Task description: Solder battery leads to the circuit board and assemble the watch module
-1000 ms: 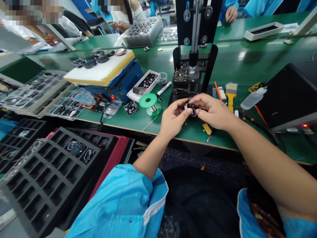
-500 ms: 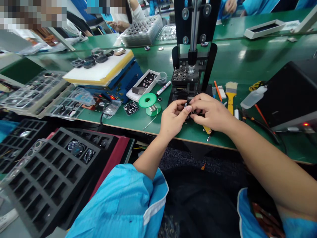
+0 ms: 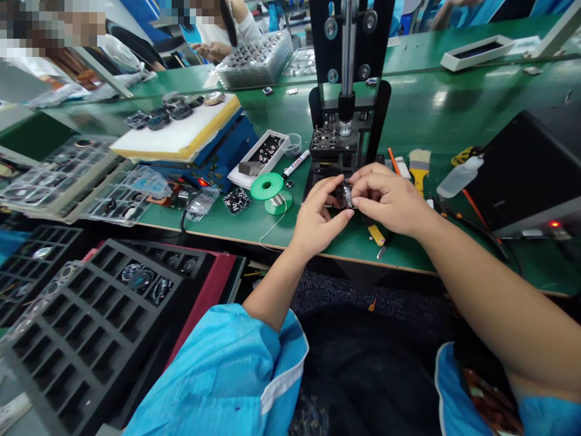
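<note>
Between my two hands is a small round dark part (image 3: 344,195) with a shiny rim, much like a watch case; its exact kind is unclear. My left hand (image 3: 318,213) grips its left side, thumb below and fingers above. The fingers of my right hand (image 3: 385,197) pinch its right edge. Both hands are just in front of the black press (image 3: 345,115), whose base they partly cover. Below my right hand a yellow-handled tool (image 3: 376,234) lies near the bench edge. Left of my left hand stands a green solder spool (image 3: 267,186), its wire trailing to the edge.
A paint marker (image 3: 296,163), a white box of small parts (image 3: 240,176) and a blue machine (image 3: 222,160) are on the left. To the right lie a brush (image 3: 420,166), a bottle (image 3: 460,176) and a black box (image 3: 535,163). A foam tray (image 3: 86,303) sits lower left. Co-workers are across the bench.
The round part has turned up and shows more between my hands. My left thumb has dropped lower and the fingers of both hands have shifted. The whole view has moved slightly.
</note>
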### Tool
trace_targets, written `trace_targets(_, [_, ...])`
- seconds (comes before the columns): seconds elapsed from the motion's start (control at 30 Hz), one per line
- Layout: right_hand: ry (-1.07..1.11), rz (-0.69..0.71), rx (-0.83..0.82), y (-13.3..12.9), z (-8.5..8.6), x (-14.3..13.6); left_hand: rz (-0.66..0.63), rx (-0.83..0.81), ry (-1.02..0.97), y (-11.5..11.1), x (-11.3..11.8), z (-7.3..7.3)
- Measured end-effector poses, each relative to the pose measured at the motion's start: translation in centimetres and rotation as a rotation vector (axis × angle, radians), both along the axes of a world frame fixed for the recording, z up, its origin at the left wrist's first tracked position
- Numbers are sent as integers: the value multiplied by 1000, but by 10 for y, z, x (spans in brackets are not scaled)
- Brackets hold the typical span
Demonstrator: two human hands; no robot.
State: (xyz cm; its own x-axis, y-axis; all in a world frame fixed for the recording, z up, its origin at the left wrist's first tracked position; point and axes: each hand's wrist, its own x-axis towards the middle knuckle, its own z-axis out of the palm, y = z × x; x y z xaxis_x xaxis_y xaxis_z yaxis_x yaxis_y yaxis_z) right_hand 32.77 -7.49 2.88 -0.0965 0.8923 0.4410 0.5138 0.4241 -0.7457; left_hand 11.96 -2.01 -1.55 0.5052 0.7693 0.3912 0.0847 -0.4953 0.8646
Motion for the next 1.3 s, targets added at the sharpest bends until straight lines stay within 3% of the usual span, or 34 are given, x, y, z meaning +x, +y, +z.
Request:
trace_targets(0.17, [24,21,-44,0,1,1,24,-3,-11,-1,1,-1])
trace_targets(0.4, [93,131,-106,-2,7,3,-82,-248,-149,0,0,0])
trace_targets(0.57, [79,189,-157,-4,10,6,18,-369,-166,6,-3,-4])
trace_targets(0.77, [170,151,-181,-1,5,5,-26,-362,-145,8,-6,-8])
trace_targets(1.03, [257,83,-222,0,0,1,-93,-217,-117,6,-7,-10])
trace_targets(1.3, [140,161,-143,-1,2,1,-149,-422,-187,4,-4,-3])
